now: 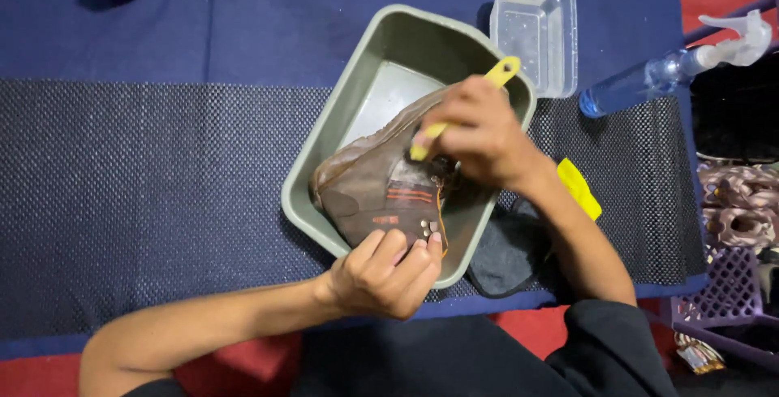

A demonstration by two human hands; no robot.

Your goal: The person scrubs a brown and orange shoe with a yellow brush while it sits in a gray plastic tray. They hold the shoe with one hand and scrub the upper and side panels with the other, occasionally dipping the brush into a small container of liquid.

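Left hand [388,274] nearest the camera at bottom centre, fingers curled tight round the heel end of a brown boot [381,186], clamped on it. Forearm runs in from bottom left over a dark textured mat [146,186] laid on blue cloth [243,23]. Boot lies on its side, tilted, inside a grey-green rectangular tub [369,72], toe toward the tub's left wall, orange stitching and small metal eyelets visible near the heel. Right hand [479,133] sits over the boot's upper, fingers closed on a yellow brush handle [503,71]; bristle end pressed against the boot leather, handle tip sticking up past the tub's far rim. Dark cloth [507,255] just beside the tub's right wall, under the right forearm. Yellow item [580,188] next to that forearm. Clear plastic container [535,28] behind the tub, touching or nearly so. Spray bottle [673,68] lying on its side at far right; purple basket [730,291] at right edge.
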